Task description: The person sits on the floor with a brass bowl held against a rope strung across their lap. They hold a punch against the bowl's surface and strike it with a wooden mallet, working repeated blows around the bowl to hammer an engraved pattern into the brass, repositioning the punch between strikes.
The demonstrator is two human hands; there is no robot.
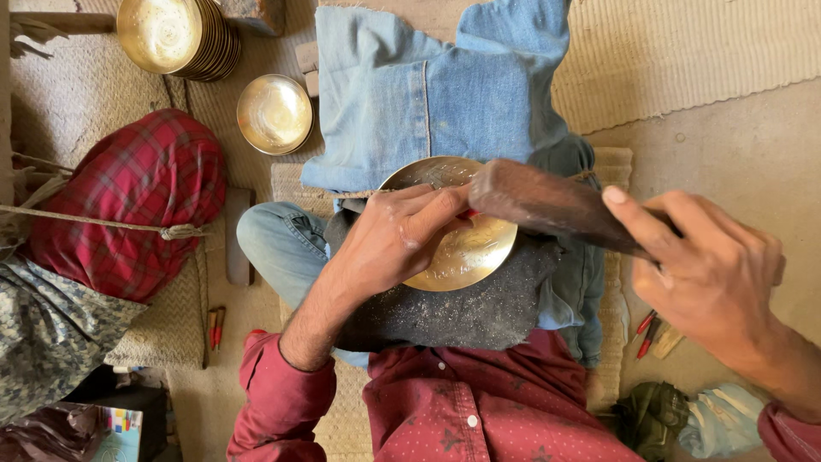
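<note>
A shiny brass bowl (466,252) lies on a dark, dust-speckled cloth (462,312) over my lap. My left hand (393,235) rests on the bowl, its fingers pinching a small red-tipped tool against the metal. My right hand (705,274) grips the handle of a dark wooden mallet (547,201), whose head hovers over the bowl's upper right edge, right at my left fingertips. A piece of faded blue denim (436,94) lies spread just beyond the bowl.
A stack of brass bowls (180,36) and a single brass bowl (274,113) sit on the woven mat at upper left. A red plaid bundle (128,201) tied with rope lies at left. Red-handled tools (646,334) lie on the floor by my right side.
</note>
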